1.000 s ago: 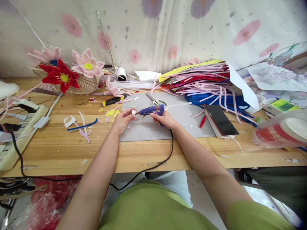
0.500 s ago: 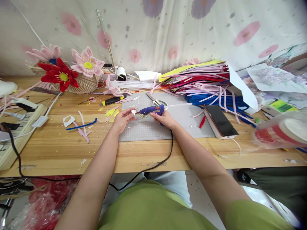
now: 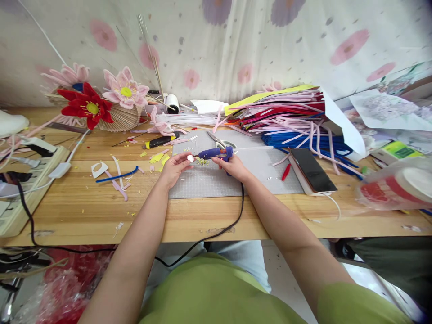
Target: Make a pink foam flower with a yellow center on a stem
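My right hand [image 3: 232, 166] is closed around a blue glue gun [image 3: 216, 153], with a pale glue stick [image 3: 254, 148] poking out of its back end. Its nozzle points left at a small white round piece [image 3: 191, 158], pinched between the fingers of my left hand [image 3: 176, 169]. Whether the tip touches the piece I cannot tell. Just below the gun, small yellow strands [image 3: 203, 162] lie on the grey cutting mat [image 3: 209, 186]. Behind the gun rest scissors [image 3: 218, 140], partly covered by it.
A black cord [image 3: 241, 207] runs from the gun over the table edge. Pipe cleaners [image 3: 286, 121] are heaped at the back right, near a phone [image 3: 312, 170] and a bagged cup [image 3: 394, 186]. Fuzzy flowers [image 3: 92, 108], a cutter [image 3: 158, 141] and a power strip [image 3: 33, 184] are on the left.
The whole view has shifted slightly, so things sit a little further right. Both hands keep their grips, with the gun's nozzle still at the white piece.
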Action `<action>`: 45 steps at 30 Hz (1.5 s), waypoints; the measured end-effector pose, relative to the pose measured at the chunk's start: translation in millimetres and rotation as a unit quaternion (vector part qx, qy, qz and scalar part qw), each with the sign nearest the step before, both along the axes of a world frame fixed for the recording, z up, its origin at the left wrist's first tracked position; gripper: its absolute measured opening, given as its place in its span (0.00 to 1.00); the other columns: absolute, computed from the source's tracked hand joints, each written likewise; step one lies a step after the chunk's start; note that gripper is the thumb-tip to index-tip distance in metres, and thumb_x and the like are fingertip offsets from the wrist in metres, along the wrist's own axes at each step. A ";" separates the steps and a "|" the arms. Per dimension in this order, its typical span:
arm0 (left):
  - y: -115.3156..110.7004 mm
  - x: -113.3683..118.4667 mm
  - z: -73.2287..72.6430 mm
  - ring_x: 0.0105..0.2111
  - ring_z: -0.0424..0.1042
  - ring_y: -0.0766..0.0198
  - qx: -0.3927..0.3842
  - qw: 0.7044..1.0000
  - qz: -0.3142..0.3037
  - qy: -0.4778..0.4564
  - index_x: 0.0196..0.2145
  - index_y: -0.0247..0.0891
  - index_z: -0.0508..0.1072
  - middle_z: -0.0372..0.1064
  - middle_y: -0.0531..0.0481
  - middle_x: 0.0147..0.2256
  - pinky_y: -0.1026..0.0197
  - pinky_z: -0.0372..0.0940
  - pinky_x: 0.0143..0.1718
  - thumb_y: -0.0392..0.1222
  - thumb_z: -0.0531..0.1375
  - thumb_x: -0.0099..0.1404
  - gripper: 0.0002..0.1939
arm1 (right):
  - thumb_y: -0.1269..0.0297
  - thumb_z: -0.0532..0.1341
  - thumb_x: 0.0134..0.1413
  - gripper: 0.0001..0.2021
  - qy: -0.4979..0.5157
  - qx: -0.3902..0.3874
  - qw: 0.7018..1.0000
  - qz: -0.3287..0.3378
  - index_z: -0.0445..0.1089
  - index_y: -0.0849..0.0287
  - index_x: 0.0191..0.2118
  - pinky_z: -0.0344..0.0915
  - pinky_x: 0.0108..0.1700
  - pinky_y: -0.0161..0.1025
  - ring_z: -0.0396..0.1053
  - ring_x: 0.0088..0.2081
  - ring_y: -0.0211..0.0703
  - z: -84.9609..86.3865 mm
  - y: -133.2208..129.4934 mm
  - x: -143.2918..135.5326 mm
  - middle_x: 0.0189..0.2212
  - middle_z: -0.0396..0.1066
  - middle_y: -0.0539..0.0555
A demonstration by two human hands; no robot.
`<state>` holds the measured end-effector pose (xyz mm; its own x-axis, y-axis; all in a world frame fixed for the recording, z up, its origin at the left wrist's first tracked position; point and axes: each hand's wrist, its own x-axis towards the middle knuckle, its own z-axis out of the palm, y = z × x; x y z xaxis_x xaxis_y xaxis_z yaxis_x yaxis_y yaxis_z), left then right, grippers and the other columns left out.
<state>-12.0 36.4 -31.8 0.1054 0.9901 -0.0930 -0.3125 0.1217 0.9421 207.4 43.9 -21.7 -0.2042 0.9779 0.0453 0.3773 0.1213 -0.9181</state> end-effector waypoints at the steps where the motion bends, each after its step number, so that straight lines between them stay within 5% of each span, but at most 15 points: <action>1: -0.3 0.1 -0.1 0.41 0.73 0.58 0.000 1.000 -0.002 0.001 0.38 0.36 0.76 0.75 0.45 0.37 0.57 0.69 0.40 0.39 0.69 0.45 0.19 | 0.44 0.61 0.43 0.20 0.002 0.002 1.000 -0.001 0.63 0.58 0.25 0.61 0.27 0.35 0.61 0.23 0.35 0.1 0.0 -0.4 0.19 0.63 0.49; 21: -0.1 1.9 -0.5 0.42 0.72 0.56 0.008 1.000 -0.012 0.007 0.37 0.37 0.75 0.74 0.46 0.38 0.51 0.68 0.42 0.39 0.69 0.43 0.20 | 0.40 0.60 0.40 0.22 0.025 -0.024 0.999 0.023 0.62 0.57 0.24 0.60 0.26 0.35 0.60 0.23 0.35 12.6 -9.3 -7.0 0.18 0.61 0.48; 45: -1.5 1.5 2.6 0.42 0.71 0.57 0.008 1.000 -0.006 0.008 0.39 0.37 0.74 0.74 0.46 0.39 0.54 0.68 0.41 0.39 0.69 0.42 0.23 | 0.40 0.59 0.41 0.22 0.007 -0.029 0.999 0.023 0.63 0.57 0.24 0.57 0.23 0.34 0.57 0.20 0.33 5.0 -4.0 0.2 0.17 0.60 0.48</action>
